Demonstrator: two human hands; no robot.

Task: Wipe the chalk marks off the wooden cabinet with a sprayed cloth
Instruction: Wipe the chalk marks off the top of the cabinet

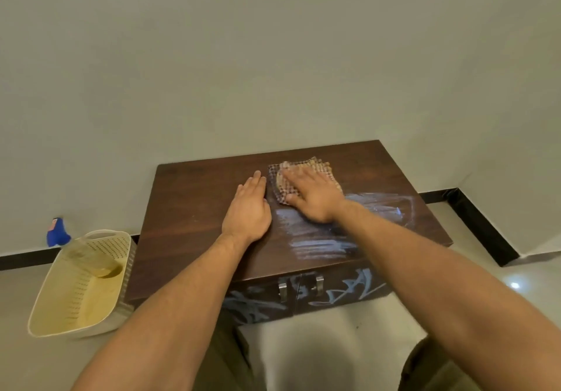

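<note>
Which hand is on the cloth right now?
The right hand, pressing flat on the checked cloth; the left hand rests on the bare cabinet top beside it.

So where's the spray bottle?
In the head view, the spray bottle lies in the cream basket on the floor, left of the wooden cabinet, blue nozzle poking over the rim.

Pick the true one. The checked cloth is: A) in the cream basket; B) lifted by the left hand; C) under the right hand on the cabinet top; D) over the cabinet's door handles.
C: the right hand lies flat on the checked cloth on the cabinet top; the left hand rests bare on the wood beside it.
</note>
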